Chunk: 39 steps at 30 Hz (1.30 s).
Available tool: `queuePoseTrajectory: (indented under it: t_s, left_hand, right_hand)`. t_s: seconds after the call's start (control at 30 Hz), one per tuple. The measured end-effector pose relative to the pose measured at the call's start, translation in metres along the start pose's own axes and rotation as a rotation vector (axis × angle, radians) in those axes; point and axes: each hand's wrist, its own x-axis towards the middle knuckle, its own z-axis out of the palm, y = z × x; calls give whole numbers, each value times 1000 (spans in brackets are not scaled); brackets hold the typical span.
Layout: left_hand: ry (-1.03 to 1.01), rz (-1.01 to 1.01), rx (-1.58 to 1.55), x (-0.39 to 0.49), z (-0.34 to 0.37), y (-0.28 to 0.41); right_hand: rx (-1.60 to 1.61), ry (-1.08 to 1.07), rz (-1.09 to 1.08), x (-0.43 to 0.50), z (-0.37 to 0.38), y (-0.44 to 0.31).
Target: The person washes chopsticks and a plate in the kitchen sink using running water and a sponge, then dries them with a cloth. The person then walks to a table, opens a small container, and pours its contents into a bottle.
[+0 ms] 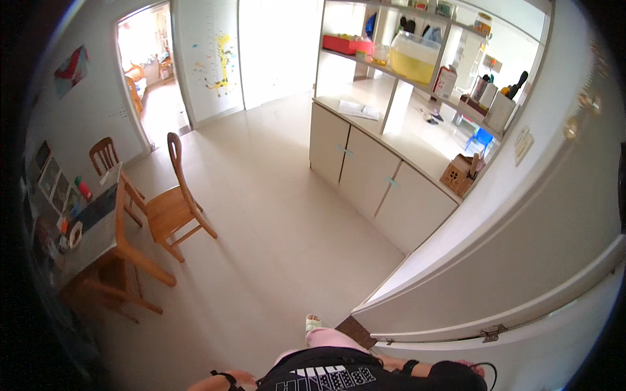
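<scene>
At the bottom edge, my left hand (243, 378) is beside the hem of my black printed shirt (327, 374), a black band around its wrist. Its fingers are blurred and cut off by the shirt. My right hand (389, 362) is at the other side of the shirt, with a black band at the wrist; its fingers are mostly hidden. Nothing can be made out in either hand. Below me show pink trousers (335, 337) and one pale sandal (313, 323). A white door (469, 288) stands open close on my right.
Left, a wooden chair (171, 212) stands by a wooden table (100, 244) holding a tape roll (76, 235). On the right, low white cabinets (371, 168) carry open shelves with a fishbowl (414, 57) of yellowish liquid. A bright doorway (154, 73) opens at the far left.
</scene>
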Motion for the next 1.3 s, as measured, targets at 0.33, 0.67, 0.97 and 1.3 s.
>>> queuePoseTrajectory:
  t_s: [0.33, 0.67, 0.97, 1.3]
  left_hand:
    - [238, -76, -389, 58, -254, 47]
    - [233, -50, -223, 75, -562, -26]
    - [423, 221, 134, 128, -922, 34]
    - [779, 521, -3, 125, -1176, 221]
  right_hand:
    - [50, 70, 200, 72, -94, -130]
    - [183, 206, 220, 217, -179, -270]
    - [289, 575, -75, 243, -419, -483]
    - [-917, 1799, -828, 159, -741, -1062]
